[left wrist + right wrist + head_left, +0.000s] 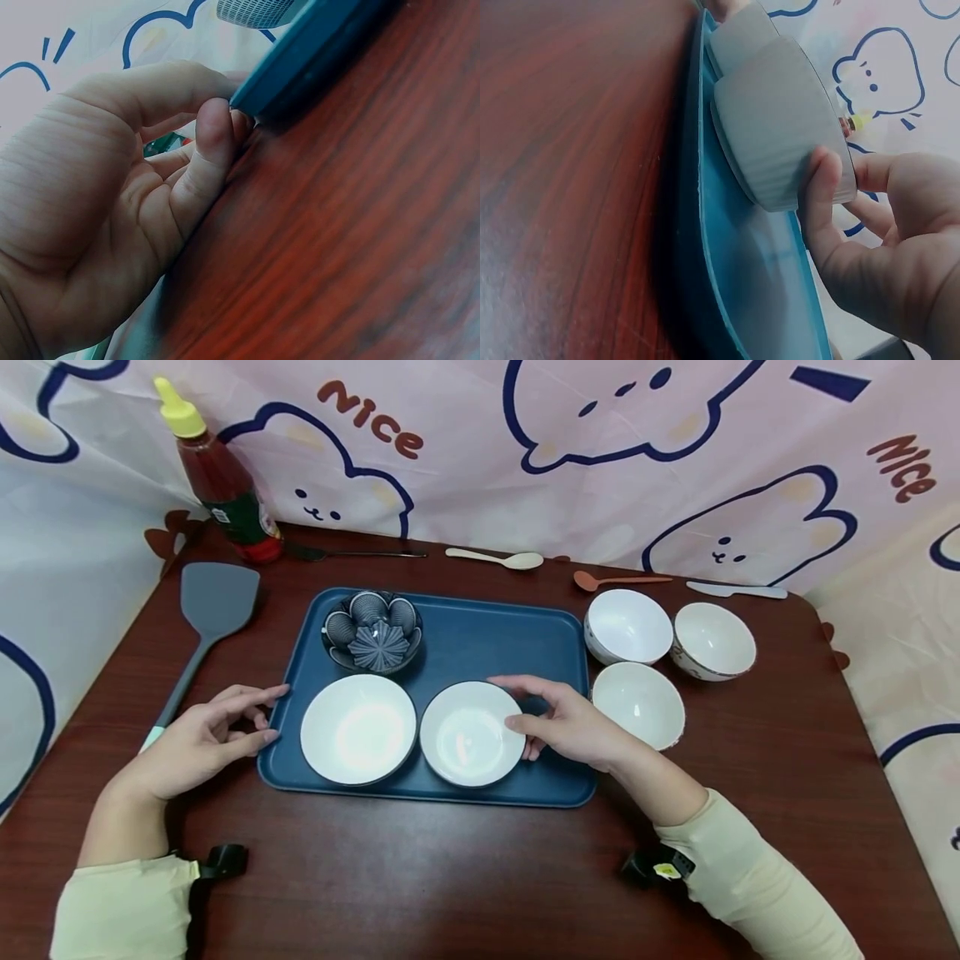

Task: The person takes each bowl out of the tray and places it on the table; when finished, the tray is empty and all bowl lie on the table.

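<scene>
On the blue tray [495,635] stand two white bowls side by side. My right hand [573,722] pinches the rim of the right-hand white bowl [471,735], thumb over the edge and a finger against the outer wall [780,127]. Whether its base fully touches the tray I cannot tell. The larger white bowl [358,731] sits just left of it. Behind that one is a dark patterned bowl [377,647] with a ribbed, petal-like inside. At the tray's left edge, my left hand [198,739] holds the rim between thumb and fingers, close to the tray wall [281,71].
Three bowls cluster right of the tray, the nearest bowl [637,703] beside its edge. A grey spatula [217,602] lies left; a sauce bottle [225,485] stands back left. Along the back lie a cream spoon [517,560], an orange spoon [592,581] and a pale knife [738,590].
</scene>
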The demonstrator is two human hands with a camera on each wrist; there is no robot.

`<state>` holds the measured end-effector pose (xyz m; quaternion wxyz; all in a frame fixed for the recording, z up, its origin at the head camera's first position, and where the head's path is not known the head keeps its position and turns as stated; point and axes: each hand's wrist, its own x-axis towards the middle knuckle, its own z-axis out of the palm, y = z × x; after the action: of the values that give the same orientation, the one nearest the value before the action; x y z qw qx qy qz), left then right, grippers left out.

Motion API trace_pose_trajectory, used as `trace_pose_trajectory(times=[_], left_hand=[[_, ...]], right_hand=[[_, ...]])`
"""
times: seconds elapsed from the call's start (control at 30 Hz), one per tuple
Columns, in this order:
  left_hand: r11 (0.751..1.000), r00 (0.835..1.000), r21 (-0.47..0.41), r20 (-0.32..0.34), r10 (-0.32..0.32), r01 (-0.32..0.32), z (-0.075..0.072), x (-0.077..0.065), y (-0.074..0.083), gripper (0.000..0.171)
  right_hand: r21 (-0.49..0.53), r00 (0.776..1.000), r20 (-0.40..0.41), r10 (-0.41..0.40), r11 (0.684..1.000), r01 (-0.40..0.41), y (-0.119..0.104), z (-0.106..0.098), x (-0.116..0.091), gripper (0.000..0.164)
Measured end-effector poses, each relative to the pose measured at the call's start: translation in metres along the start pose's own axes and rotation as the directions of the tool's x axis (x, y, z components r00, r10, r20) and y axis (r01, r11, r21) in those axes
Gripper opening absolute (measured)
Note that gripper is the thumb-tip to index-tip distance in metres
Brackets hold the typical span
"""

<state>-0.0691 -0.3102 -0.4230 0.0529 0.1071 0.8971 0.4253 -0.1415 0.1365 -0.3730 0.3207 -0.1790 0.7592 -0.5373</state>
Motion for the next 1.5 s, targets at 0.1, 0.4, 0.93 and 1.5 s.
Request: trace_pose_trajectory(times=[0.1,0.4,0.93,1.5], left_hand=[[1.0,0.999,0.012,-0.021,-0.026,0.026,-0.001,-0.002,0.001,0.05],[1.0,1.0,0.008,-0.012,0.011,-0.011,-0.001,0.0,0.002,0.05],[1.0,1.0,0.027,0.001,0.015,-0.015,0.0,-0.001,0.0,0.052],[0.999,0.999,0.007,0.006,0.054,-0.054,0.0,0.001,-0.002,0.053]], right_hand=[[0.016,1.0,0.012,-0.018,1.0,0.017,0.001,0.0,0.002,0.053],[0.066,0.999,-0.016,0.033,0.997,-0.032,-0.001,-0.002,-0.002,0.054],[0.097,0.997,-0.076,0.013,0.995,-0.006,-0.011,-0.024,-0.036,0.055],[0.155,0.991,-0.118,-0.058,0.985,0.076,-0.009,-0.055,-0.081,0.052]])
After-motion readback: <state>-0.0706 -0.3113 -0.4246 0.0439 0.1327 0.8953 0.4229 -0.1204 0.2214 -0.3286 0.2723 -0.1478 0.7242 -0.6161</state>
